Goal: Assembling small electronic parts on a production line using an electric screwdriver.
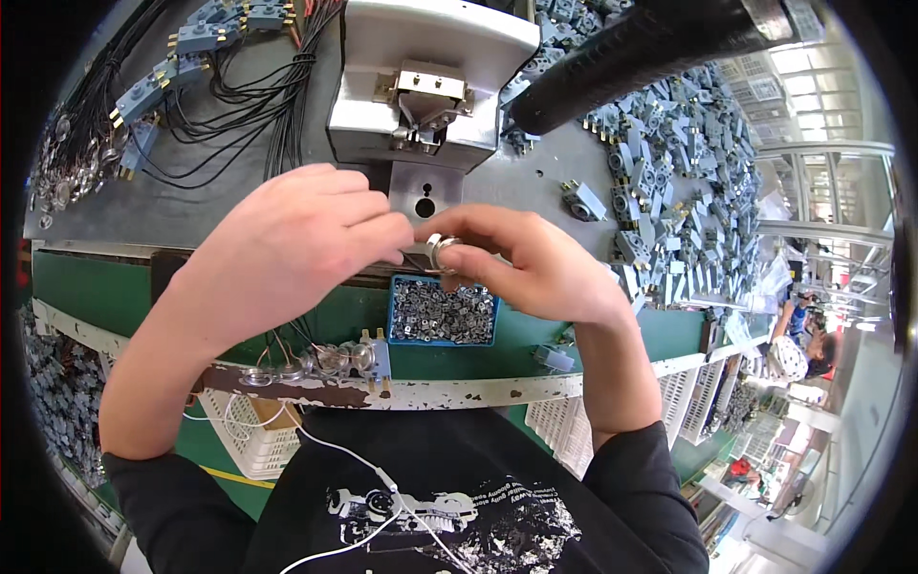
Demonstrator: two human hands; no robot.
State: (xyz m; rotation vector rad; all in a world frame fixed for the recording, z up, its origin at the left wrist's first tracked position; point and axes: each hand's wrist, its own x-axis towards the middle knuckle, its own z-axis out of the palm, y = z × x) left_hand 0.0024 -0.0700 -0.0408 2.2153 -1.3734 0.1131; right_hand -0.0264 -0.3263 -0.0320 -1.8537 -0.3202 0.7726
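Note:
My right hand (535, 258) pinches a round silver metal part (442, 252) between thumb and forefinger, just in front of the machine's metal plate (417, 178). Close beside it, my left hand (311, 230) is closed, palm down, its fingertips almost meeting the right ones. Whatever those left fingers grip is hidden behind them. Directly below both hands lies a blue tray (391, 320) filled with small metal pieces (445, 311). Along the bench's front edge, left of the tray, are a grey switch-like part (379, 362) and several round metal parts (325, 362) with wires.
A metal machine (440, 33) with a small clamp-like fixture (430, 91) stands ahead. A thick black tube (622, 67) slants in from upper right. Grey switch-like parts (684, 153) are heaped at right. Black wires (258, 105) with blue-grey parts (143, 96) spread at left.

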